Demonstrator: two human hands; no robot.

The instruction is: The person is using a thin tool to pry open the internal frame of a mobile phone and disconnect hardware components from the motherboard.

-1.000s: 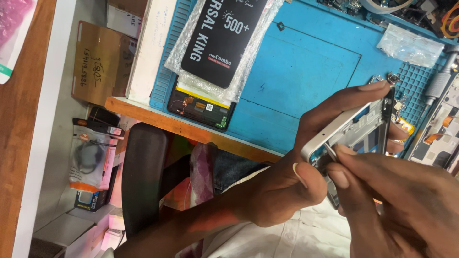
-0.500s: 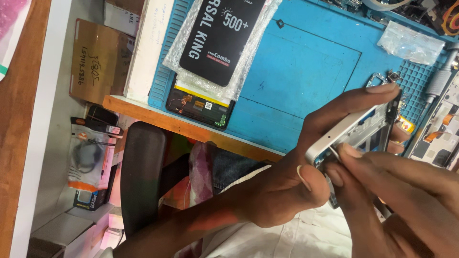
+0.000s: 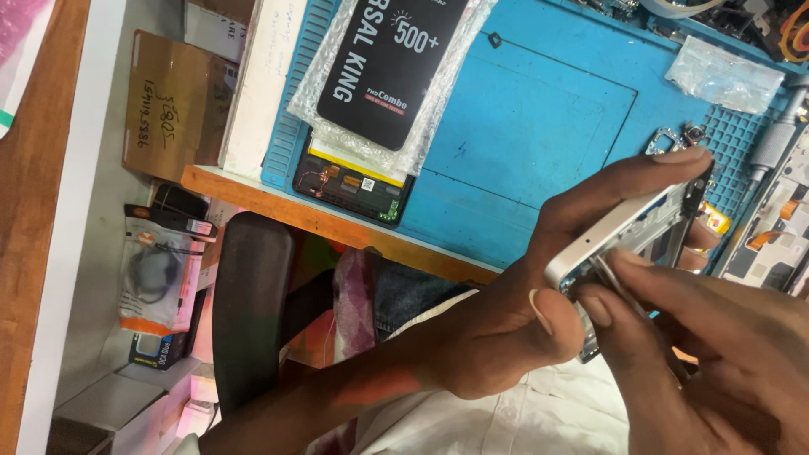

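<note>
Matt silvery metal phone frame [image 3: 619, 226]; rubbery blue mat [image 3: 539, 126]

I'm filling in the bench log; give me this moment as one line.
left hand: grips silver phone frame | right hand: fingertips at frame's near corner | below: blue work mat

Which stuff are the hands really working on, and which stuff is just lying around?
In use:
- phone frame, held in the left hand
- thin tool, pinched by the right hand against the frame

Lying about:
- blue mat
- black card in bubble wrap
- circuit board
- clear bag
- cardboard box
</note>
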